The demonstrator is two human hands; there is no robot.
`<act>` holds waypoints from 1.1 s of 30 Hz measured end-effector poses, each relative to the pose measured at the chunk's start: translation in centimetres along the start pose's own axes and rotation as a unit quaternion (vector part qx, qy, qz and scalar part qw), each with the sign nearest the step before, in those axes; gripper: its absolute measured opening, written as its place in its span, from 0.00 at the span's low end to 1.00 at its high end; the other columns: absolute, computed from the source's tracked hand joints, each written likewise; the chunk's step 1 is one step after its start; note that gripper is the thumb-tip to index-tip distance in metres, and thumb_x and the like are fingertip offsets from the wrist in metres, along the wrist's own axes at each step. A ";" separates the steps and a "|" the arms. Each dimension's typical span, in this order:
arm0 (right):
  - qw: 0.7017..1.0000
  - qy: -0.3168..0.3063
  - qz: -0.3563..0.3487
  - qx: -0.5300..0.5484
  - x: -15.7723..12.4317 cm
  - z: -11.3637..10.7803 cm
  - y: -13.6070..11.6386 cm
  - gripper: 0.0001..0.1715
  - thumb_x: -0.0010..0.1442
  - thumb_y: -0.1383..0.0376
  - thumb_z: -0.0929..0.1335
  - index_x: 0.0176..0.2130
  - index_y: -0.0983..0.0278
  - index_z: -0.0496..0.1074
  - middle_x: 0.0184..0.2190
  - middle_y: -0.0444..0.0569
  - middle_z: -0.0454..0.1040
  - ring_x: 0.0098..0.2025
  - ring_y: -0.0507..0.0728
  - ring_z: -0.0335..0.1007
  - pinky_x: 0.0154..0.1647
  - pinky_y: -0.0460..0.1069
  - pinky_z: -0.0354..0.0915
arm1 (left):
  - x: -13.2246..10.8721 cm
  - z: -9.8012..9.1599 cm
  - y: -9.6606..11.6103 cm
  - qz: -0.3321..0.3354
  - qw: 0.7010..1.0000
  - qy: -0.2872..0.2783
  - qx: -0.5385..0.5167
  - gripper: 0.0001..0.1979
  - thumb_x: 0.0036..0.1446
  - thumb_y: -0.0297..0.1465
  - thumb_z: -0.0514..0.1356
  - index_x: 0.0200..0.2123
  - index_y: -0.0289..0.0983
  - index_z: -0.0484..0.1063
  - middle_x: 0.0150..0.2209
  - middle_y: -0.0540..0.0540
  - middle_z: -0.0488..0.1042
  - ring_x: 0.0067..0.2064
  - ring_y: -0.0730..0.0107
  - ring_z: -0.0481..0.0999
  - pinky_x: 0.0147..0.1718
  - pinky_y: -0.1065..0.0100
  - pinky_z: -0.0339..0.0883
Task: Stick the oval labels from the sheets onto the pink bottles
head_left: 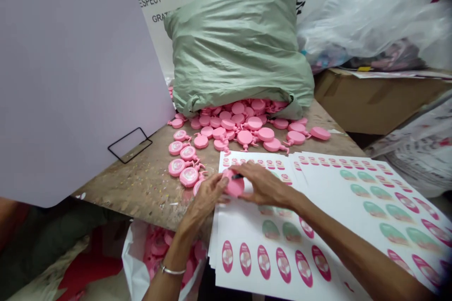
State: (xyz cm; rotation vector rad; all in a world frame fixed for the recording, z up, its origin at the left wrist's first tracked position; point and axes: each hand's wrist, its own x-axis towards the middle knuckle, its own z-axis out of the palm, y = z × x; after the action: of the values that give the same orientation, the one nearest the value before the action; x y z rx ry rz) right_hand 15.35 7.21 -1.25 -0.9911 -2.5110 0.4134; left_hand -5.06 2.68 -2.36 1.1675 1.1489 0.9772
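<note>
My left hand (pixel 211 190) grips the left edge of a round pink plastic piece (pixel 233 186), held over a stack of white sticker sheets (pixel 247 235). On the same piece's right side are the fingers of my right hand (pixel 259 181), with a small dark item between them near its top; what it is I cannot make out. Left of my hands, several pink pieces with round printed labels (pixel 189 176) lie in a cluster. Beyond them unlabelled pink pieces (pixel 245 138) spill from the mouth of a green sack (pixel 240 47).
A second sticker sheet (pixel 328 193) lies at the right. A white bag (pixel 136 258) of pink pieces hangs below the table's (pixel 130 188) front edge. At the left stands a large pale panel (pixel 81 75) with a black wire foot. A cardboard box (pixel 374 103) is at the right.
</note>
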 end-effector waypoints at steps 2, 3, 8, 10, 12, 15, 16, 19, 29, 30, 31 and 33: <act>0.997 -0.026 -0.005 0.069 -1.4 0.2 -1.3 0.37 0.54 0.57 0.71 0.60 0.59 0.60 0.54 0.54 0.69 0.53 0.61 0.66 0.52 0.55 0.62 | -0.2 1.2 -0.6 -0.034 0.993 -0.045 -0.105 0.22 0.53 0.44 0.62 0.44 0.33 0.74 0.37 0.43 0.76 0.36 0.68 0.75 0.31 0.71 0.69; 0.994 -0.040 0.010 0.105 -1.8 0.3 -1.4 0.40 0.54 0.54 0.71 0.61 0.59 0.57 0.56 0.54 0.68 0.53 0.61 0.66 0.51 0.54 0.63 | -0.3 1.7 -0.9 -0.044 0.988 -0.044 -0.144 0.21 0.52 0.43 0.63 0.41 0.32 0.74 0.36 0.43 0.76 0.34 0.69 0.74 0.31 0.72 0.69; 0.973 0.048 0.197 0.113 -0.1 1.8 1.5 0.19 0.66 0.55 0.58 0.50 0.61 0.65 0.44 0.51 0.75 0.41 0.56 0.71 0.39 0.50 0.64 | -0.1 3.0 -2.4 -0.090 0.964 0.062 -0.241 0.23 0.45 0.39 0.69 0.40 0.30 0.71 0.33 0.42 0.75 0.30 0.67 0.76 0.30 0.66 0.73; 0.965 0.103 0.242 0.016 1.3 2.9 2.5 0.15 0.66 0.59 0.57 0.42 0.62 0.67 0.36 0.49 0.76 0.36 0.56 0.70 0.37 0.50 0.61 | 0.5 3.2 -2.9 -0.064 0.958 0.126 -0.251 0.24 0.46 0.40 0.69 0.41 0.31 0.70 0.35 0.41 0.75 0.32 0.66 0.77 0.31 0.65 0.74; 0.961 0.114 0.247 -0.046 2.3 4.2 2.8 0.10 0.64 0.61 0.60 0.38 0.62 0.67 0.34 0.50 0.76 0.37 0.58 0.68 0.39 0.51 0.58 | 1.1 3.4 -3.4 -0.035 0.949 0.183 -0.253 0.24 0.47 0.42 0.68 0.43 0.33 0.70 0.37 0.42 0.75 0.34 0.66 0.77 0.33 0.65 0.74; 0.962 0.116 0.238 -0.073 2.6 5.7 2.5 0.08 0.62 0.63 0.61 0.35 0.62 0.67 0.34 0.51 0.76 0.40 0.60 0.67 0.42 0.53 0.54 | 1.6 3.5 -4.3 -0.012 0.945 0.228 -0.235 0.25 0.47 0.43 0.67 0.45 0.35 0.70 0.39 0.42 0.75 0.38 0.66 0.77 0.37 0.64 0.73; 0.962 0.115 0.234 -0.080 2.5 6.0 2.4 0.08 0.62 0.64 0.61 0.35 0.62 0.67 0.34 0.51 0.76 0.41 0.60 0.66 0.43 0.53 0.53 | 1.7 3.5 -4.6 -0.007 0.946 0.234 -0.226 0.26 0.48 0.44 0.67 0.45 0.34 0.70 0.39 0.42 0.75 0.39 0.66 0.77 0.38 0.64 0.73; 0.964 0.110 0.224 -0.089 2.0 6.4 2.3 0.08 0.62 0.64 0.60 0.34 0.62 0.67 0.34 0.52 0.75 0.41 0.60 0.65 0.44 0.54 0.51 | 1.8 3.5 -5.0 -0.007 0.949 0.236 -0.206 0.26 0.48 0.45 0.65 0.45 0.34 0.70 0.40 0.42 0.75 0.40 0.66 0.76 0.39 0.64 0.73; 0.960 0.077 0.267 -0.033 2.7 5.9 2.7 0.08 0.56 0.59 0.65 0.31 0.61 0.67 0.31 0.48 0.74 0.37 0.58 0.65 0.37 0.50 0.53 | 1.7 3.3 -5.7 -0.004 0.960 0.229 -0.163 0.25 0.50 0.46 0.63 0.46 0.36 0.70 0.38 0.44 0.75 0.39 0.65 0.77 0.38 0.65 0.72; 0.957 0.071 0.281 -0.023 3.0 5.8 2.9 0.09 0.54 0.58 0.66 0.31 0.61 0.67 0.30 0.48 0.74 0.36 0.58 0.65 0.36 0.50 0.53 | 1.7 3.3 -5.7 -0.003 0.960 0.228 -0.162 0.25 0.50 0.46 0.63 0.46 0.36 0.70 0.38 0.44 0.75 0.39 0.65 0.77 0.39 0.65 0.72; 0.953 0.063 0.295 -0.010 3.3 5.6 3.1 0.09 0.53 0.58 0.67 0.30 0.61 0.67 0.29 0.47 0.74 0.34 0.57 0.65 0.34 0.49 0.53 | 1.7 3.3 -5.8 -0.002 0.960 0.229 -0.161 0.24 0.50 0.46 0.63 0.46 0.35 0.70 0.38 0.44 0.75 0.39 0.65 0.77 0.39 0.65 0.72; 0.946 0.041 0.321 0.024 4.1 5.1 3.6 0.10 0.50 0.58 0.69 0.27 0.62 0.67 0.25 0.45 0.72 0.30 0.54 0.64 0.30 0.48 0.52 | 1.7 3.2 -5.8 0.000 0.959 0.232 -0.161 0.25 0.50 0.46 0.64 0.46 0.35 0.70 0.37 0.44 0.75 0.39 0.65 0.77 0.39 0.64 0.72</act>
State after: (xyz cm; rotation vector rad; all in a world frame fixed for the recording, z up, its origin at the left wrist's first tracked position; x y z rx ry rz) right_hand 12.30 12.00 -6.08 -1.7596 -2.0376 0.5979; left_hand -1.60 2.94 -8.32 0.6922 1.2906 1.4276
